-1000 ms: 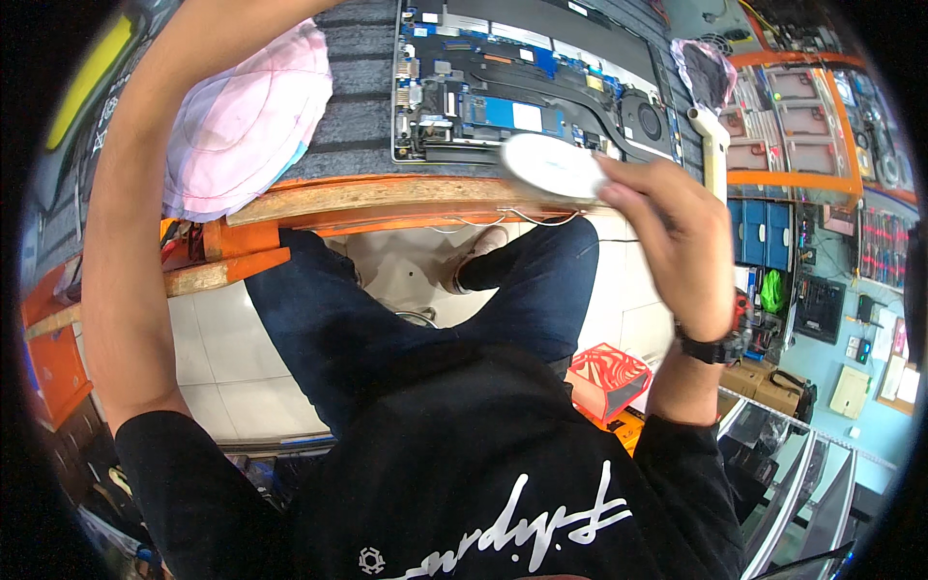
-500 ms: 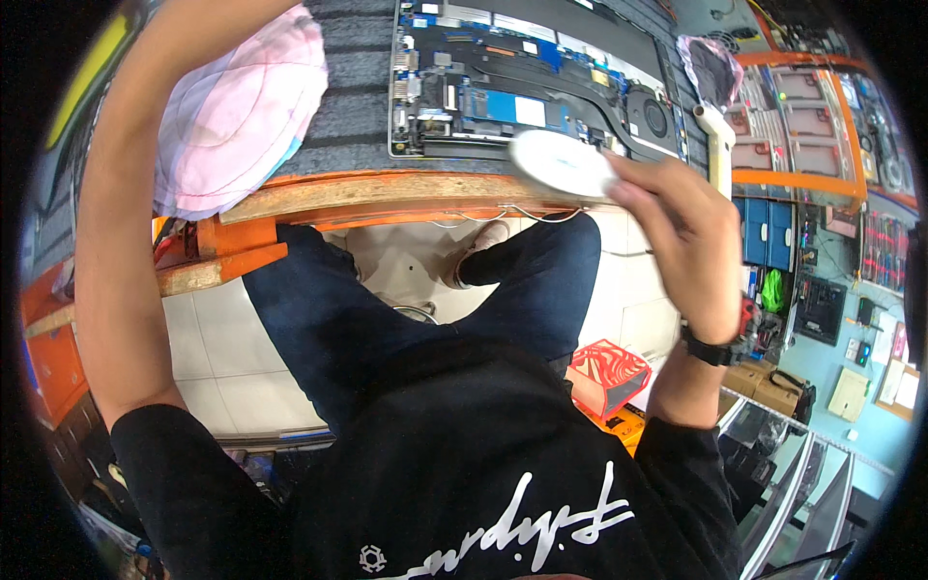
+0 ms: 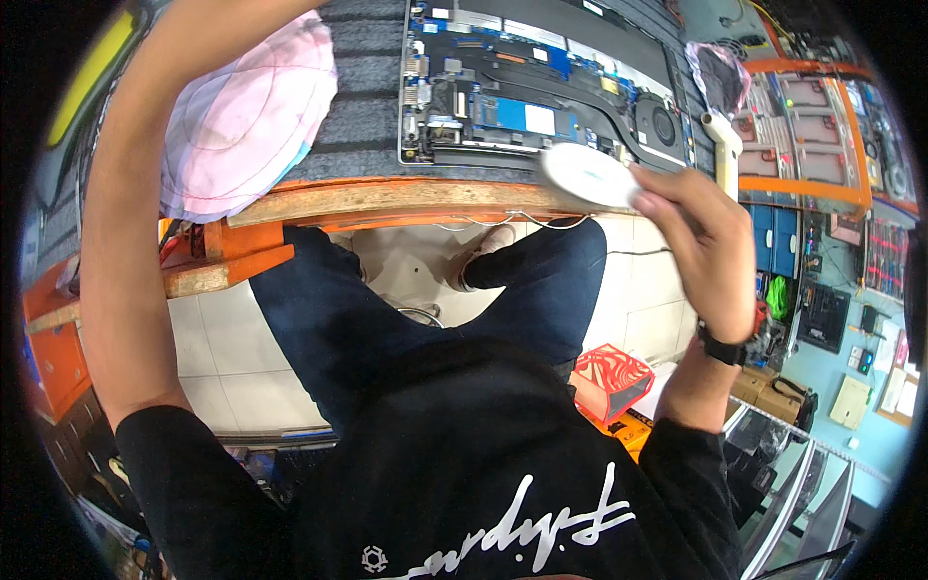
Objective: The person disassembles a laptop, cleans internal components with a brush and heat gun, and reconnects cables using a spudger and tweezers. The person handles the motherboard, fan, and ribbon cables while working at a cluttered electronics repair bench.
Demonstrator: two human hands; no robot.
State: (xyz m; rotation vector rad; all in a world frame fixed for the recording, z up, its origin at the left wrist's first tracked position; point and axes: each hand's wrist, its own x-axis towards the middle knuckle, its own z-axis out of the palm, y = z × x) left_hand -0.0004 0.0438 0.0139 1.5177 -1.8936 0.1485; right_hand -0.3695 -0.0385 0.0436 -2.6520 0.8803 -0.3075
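My right hand [image 3: 710, 237] pinches a flat white disc [image 3: 587, 175] by its edge, between thumb and fingers. Motion blurs the disc, so whether it is a lid or a shallow dish I cannot tell. It is held over the table's front edge, in front of an opened laptop [image 3: 503, 114] whose circuit board, blue module and round fan [image 3: 660, 124] lie bare. My left forearm [image 3: 130, 261] reaches up past the left side of the table, and my left hand is outside the picture. Beside that arm lies a quilted pink and lilac cloth [image 3: 253, 116].
The laptop rests on a dark grey ribbed mat [image 3: 362, 106] over an orange wooden table [image 3: 425, 191]. A cream pipe-like piece [image 3: 721, 145] stands right of it, near an orange-framed case [image 3: 807, 188]. A red patterned box [image 3: 616, 380] is on the floor at right.
My right hand and the white disc have shifted slightly right and down in the picture. The whole bench view has moved a little the same way. The grip stays the same.
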